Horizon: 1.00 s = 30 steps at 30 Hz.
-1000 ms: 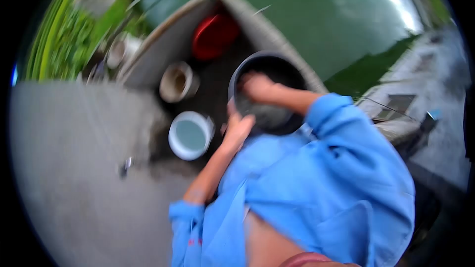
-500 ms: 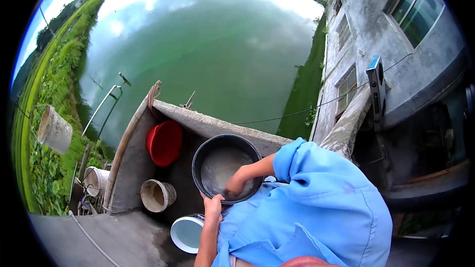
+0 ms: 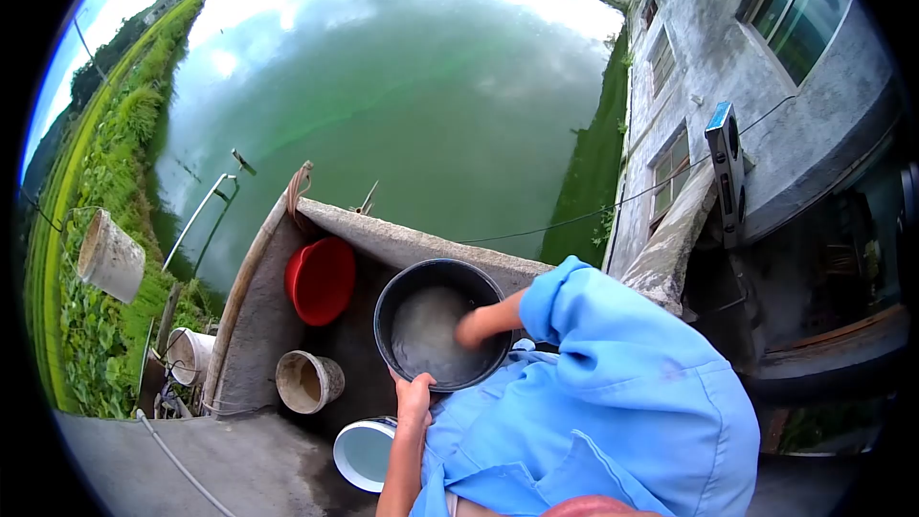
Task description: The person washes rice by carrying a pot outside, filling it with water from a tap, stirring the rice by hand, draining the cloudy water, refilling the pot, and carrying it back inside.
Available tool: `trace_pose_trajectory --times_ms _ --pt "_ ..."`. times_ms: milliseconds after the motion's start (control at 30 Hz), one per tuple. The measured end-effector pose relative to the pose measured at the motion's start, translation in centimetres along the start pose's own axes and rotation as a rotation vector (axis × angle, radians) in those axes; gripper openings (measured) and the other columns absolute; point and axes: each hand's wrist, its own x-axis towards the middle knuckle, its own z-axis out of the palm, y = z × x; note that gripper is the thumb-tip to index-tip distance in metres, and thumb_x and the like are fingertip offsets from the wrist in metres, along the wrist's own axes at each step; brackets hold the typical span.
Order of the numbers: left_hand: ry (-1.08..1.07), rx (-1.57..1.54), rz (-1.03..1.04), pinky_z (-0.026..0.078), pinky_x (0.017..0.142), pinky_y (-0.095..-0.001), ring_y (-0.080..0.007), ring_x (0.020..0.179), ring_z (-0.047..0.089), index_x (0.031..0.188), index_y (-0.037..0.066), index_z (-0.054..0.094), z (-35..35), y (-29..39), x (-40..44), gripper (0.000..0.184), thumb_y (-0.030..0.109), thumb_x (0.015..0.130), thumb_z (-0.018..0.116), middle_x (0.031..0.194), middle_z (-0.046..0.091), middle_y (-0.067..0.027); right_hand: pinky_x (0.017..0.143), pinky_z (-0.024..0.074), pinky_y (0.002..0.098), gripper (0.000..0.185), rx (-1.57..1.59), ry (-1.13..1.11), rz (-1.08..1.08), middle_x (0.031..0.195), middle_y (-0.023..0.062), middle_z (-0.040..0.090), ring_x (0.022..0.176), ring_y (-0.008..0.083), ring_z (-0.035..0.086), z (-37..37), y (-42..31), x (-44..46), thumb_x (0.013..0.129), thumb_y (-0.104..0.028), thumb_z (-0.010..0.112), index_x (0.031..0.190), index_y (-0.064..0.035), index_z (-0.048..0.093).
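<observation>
A black basin [image 3: 431,274] sits against the front of my body, with cloudy greyish contents [image 3: 427,333] in its bottom. My left hand [image 3: 414,396] grips the basin's near rim, thumb showing at the edge and fingers wrapped round the outside. Inside the basin, toward its right side, my right hand [image 3: 471,328] reaches down into the contents. Its fingers are blurred and partly hidden, so I cannot see whether they hold anything. A white bucket [image 3: 366,454] stands close beside my left forearm.
A red basin [image 3: 320,280] and a dirty bucket [image 3: 308,381] stand left within a low concrete wall [image 3: 421,238]. Beyond the wall lies a green pond [image 3: 402,124]. More worn buckets are at far left, one hanging [image 3: 111,257]. A grey building [image 3: 728,48] rises at right.
My right hand has moved up and to the right inside the basin, away from the near rim. My left hand keeps its hold on the rim.
</observation>
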Motion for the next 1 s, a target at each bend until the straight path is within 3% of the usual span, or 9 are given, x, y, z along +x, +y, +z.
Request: trace_pose_trajectory --times_ms 100,233,300,400,500,567,633,767,1000 --pt "0.018 -0.036 0.004 0.052 0.058 -0.0399 -0.0269 0.076 0.055 0.114 0.006 0.025 0.2 0.6 -1.1 0.060 -0.008 0.059 0.044 0.096 0.047 -0.0161 0.077 0.0441 0.0395 0.037 0.285 -0.005 -0.042 0.101 0.0170 0.057 0.091 0.0288 0.055 -6.9 -8.1 -10.4 0.068 -0.012 0.051 0.103 -0.0048 0.057" --pt "0.000 -0.037 -0.013 0.052 0.059 -0.0395 -0.0267 0.078 0.054 0.115 0.006 0.025 0.1 0.4 -2.0 0.059 -0.007 0.060 0.044 0.099 0.046 -0.0159 0.075 0.0447 0.0413 0.042 0.294 0.563 0.176 0.098 0.0196 0.057 0.087 0.0328 0.056 -10.7 -9.8 -14.7 0.068 -0.008 0.047 0.109 -0.0071 0.053" --pt "0.025 -0.068 -0.035 0.052 0.060 -0.0389 -0.0257 0.079 0.054 0.116 0.006 0.025 0.5 1.3 -2.5 0.060 -0.007 0.061 0.044 0.099 0.045 -0.0155 0.072 0.0477 0.0399 0.035 0.401 0.470 0.017 0.099 0.0177 0.057 0.084 0.0284 0.059 -10.9 -7.9 -13.2 0.071 -0.009 0.047 0.106 -0.0033 0.053" --pt "0.024 -0.061 -0.048 0.052 0.060 -0.0384 -0.0253 0.079 0.054 0.117 0.006 0.025 0.8 1.8 -2.8 0.060 -0.007 0.061 0.043 0.099 0.045 -0.0155 0.068 0.0490 0.0329 0.024 1.418 0.097 -0.310 0.089 0.0132 0.061 0.088 0.0199 0.059 -10.6 -7.8 -13.6 0.077 -0.017 0.052 0.093 0.0007 0.058" --pt "0.035 -0.036 -0.002 0.052 0.060 -0.0386 -0.0255 0.080 0.054 0.117 0.006 0.025 0.4 0.8 -2.1 0.060 -0.007 0.061 0.043 0.099 0.045 -0.0156 0.060 0.0486 0.0294 0.017 -0.467 0.530 0.043 0.080 0.0084 0.062 0.073 0.0170 0.061 -10.3 -8.6 -15.0 0.077 -0.015 0.051 0.080 -0.0029 0.063" --pt "0.036 -0.024 0.047 0.052 0.061 -0.0388 -0.0256 0.080 0.055 0.117 0.006 0.025 0.2 0.7 -1.9 0.060 -0.007 0.061 0.043 0.099 0.045 -0.0157 0.061 0.0475 0.0327 0.019 -0.009 0.632 -0.029 0.078 0.0068 0.062 0.070 0.0168 0.060 -10.4 -8.3 -14.1 0.076 -0.016 0.049 0.081 -0.0026 0.062" --pt "0.031 -0.046 -0.043 0.052 0.062 -0.0392 -0.0256 0.080 0.055 0.118 0.007 0.024 0.0 0.5 -2.2 0.061 -0.007 0.061 0.043 0.099 0.045 -0.0155 0.067 0.0450 0.0378 0.019 1.360 0.504 -0.360 0.075 0.0076 0.062 0.074 0.0202 0.057 -10.7 -8.9 -14.1 0.074 -0.016 0.050 0.083 -0.0021 0.061" --pt "0.049 -0.062 -0.099 0.052 0.062 -0.0394 -0.0251 0.080 0.055 0.118 0.008 0.023 1.4 2.0 -2.8 0.063 -0.008 0.061 0.043 0.098 0.046 -0.0151 0.073 0.0404 0.0395 0.021 0.062 1.057 0.037 0.092 0.0074 0.050 0.087 0.0235 0.050 -7.9 -7.9 -8.9 0.074 -0.017 0.050 0.092 -0.0087 0.055" --pt "0.040 0.147 0.043 0.050 0.061 -0.0360 -0.0243 0.082 0.053 0.119 0.009 0.023 0.7 0.5 -1.7 0.066 -0.009 0.059 0.043 0.100 0.045 -0.0139 0.078 0.0380 0.0381 0.019 -0.255 1.184 -0.051 0.090 0.0103 0.050 0.089 0.0254 0.049 -7.9 -3.2 -2.3 0.073 -0.020 0.044 0.087 -0.0087 0.050"
